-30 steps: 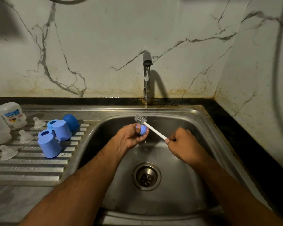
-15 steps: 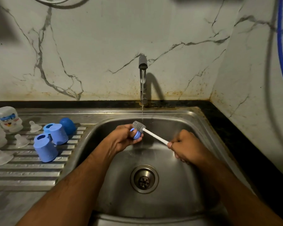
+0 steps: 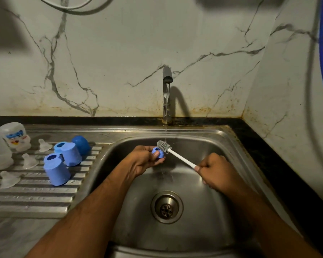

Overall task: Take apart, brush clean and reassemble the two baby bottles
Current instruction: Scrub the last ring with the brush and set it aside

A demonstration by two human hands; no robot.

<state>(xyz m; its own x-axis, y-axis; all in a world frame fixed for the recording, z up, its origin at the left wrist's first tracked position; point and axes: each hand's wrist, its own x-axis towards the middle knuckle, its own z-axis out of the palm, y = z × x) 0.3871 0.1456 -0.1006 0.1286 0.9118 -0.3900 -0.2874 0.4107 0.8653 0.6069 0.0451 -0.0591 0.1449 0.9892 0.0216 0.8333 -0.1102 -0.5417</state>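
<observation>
Head view: the brushing step is under way, over the sink, with a thin stream running from the tap. Left hand has fingers curled round a small blue ring, held just under the stream. Right hand is clamped in a fist on the white handle of the brush; the grey bristle head is touching the ring's top edge. On the draining board, well apart from the hands, sit two blue caps, another blue ring, a dark blue round piece, clear teats and two upturned bottles. Judging from this, everything is apart and reassembly is not yet begun. Next move likely calls for working the bristles through the ring's hole, rinsing, then setting it on the board.
</observation>
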